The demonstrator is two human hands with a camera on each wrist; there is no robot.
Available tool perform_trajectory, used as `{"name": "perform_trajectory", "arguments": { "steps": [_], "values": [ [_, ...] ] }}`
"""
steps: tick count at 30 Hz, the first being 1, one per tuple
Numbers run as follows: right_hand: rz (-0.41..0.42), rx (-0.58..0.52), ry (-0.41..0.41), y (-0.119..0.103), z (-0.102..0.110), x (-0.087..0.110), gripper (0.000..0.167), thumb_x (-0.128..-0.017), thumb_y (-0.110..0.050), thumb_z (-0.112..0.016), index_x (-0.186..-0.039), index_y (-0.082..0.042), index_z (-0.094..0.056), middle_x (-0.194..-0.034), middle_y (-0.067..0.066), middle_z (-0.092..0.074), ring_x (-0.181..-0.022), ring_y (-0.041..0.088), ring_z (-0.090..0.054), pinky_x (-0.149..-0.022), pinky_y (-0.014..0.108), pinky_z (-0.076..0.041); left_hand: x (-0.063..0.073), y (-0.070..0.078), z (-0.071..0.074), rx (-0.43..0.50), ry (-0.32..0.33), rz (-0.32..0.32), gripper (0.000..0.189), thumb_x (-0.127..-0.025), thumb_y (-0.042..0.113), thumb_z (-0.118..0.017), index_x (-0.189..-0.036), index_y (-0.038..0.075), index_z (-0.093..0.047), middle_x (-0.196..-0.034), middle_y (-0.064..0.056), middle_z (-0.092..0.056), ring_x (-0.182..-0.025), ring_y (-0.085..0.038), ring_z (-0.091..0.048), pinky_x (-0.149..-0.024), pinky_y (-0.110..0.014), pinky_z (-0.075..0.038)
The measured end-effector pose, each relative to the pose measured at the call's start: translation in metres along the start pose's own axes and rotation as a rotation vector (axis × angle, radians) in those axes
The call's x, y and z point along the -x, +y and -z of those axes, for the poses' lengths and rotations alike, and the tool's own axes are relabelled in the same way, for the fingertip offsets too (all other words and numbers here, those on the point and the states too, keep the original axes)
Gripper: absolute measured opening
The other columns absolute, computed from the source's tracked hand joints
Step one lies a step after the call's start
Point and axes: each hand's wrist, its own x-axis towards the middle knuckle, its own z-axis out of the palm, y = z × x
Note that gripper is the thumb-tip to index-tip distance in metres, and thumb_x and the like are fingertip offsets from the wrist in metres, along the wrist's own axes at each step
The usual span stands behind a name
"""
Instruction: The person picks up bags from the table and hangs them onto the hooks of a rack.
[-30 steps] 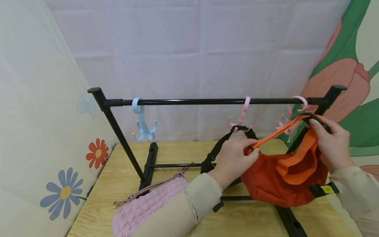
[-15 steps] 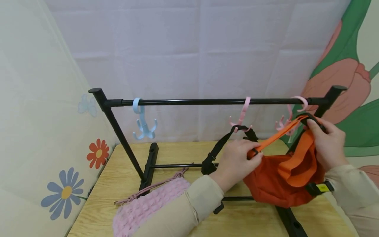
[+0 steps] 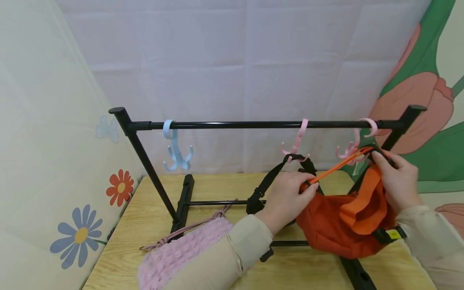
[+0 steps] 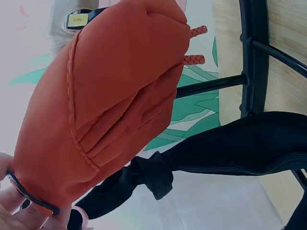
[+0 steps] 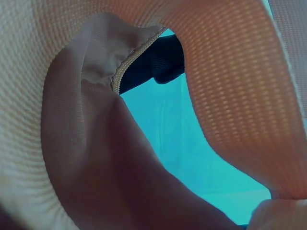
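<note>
An orange waist bag (image 3: 337,229) hangs between both hands in front of the rack's right half. My left hand (image 3: 288,197) pinches its left end, where the strap joins. With thumb and fingers, my right hand (image 3: 400,181) grips the orange strap at a black buckle, just below the right pink hook (image 3: 351,151). A loop of wide strap (image 3: 357,215) droops over the bag. In the left wrist view the bag's body (image 4: 115,86) fills much of the picture; fingertips hold its lower end. Strap webbing (image 5: 235,72) crowds the right wrist view.
A black rack (image 3: 235,125) stands on a wooden table (image 3: 145,209). Its bar carries a blue hook (image 3: 177,155) and another pink hook (image 3: 300,137), from which a black bag (image 4: 240,143) hangs by its strap. A fluffy pink pouch (image 3: 185,249) lies at the front left.
My right hand has come slightly left and down with the buckle and strap. The bag sits a little lower. My left hand keeps nearly the same place.
</note>
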Motion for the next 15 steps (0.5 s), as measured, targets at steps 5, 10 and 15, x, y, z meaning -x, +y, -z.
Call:
{"name": "perform_trajectory", "arguments": {
  "steps": [5,10,15],
  "values": [
    [-0.029,-0.011,-0.042,0.005,0.002,0.002,0.015,-0.089,-0.024,-0.070,-0.103,-0.027,-0.074,-0.082,-0.009,-0.068,-0.068,0.004,-0.065,-0.058,0.014,-0.051,0.002,-0.005,-0.003,0.013,-0.002,0.027,0.018,-0.096,0.023,-0.062,-0.107,0.013,-0.073,-0.098,0.006,-0.071,-0.092,-0.007,-0.061,-0.083,-0.013,-0.042],
    [-0.022,-0.003,-0.058,0.009,0.001,0.004,0.014,-0.090,-0.022,-0.069,-0.102,-0.028,-0.074,-0.078,-0.009,-0.069,-0.067,0.003,-0.064,-0.058,0.014,-0.051,0.006,-0.008,-0.005,0.085,-0.050,0.107,0.020,-0.096,0.022,-0.062,-0.110,0.013,-0.072,-0.098,0.005,-0.069,-0.087,-0.006,-0.058,-0.076,-0.013,-0.042],
    [-0.019,0.002,-0.091,0.015,0.001,0.008,0.012,-0.093,-0.021,-0.066,-0.099,-0.029,-0.072,-0.076,-0.009,-0.070,-0.065,0.003,-0.063,-0.056,0.014,-0.050,0.014,-0.012,-0.015,0.177,-0.161,0.197,0.027,-0.097,0.022,-0.061,-0.121,0.013,-0.067,-0.101,0.005,-0.065,-0.082,-0.004,-0.052,-0.072,-0.013,-0.042]
  ]
}}
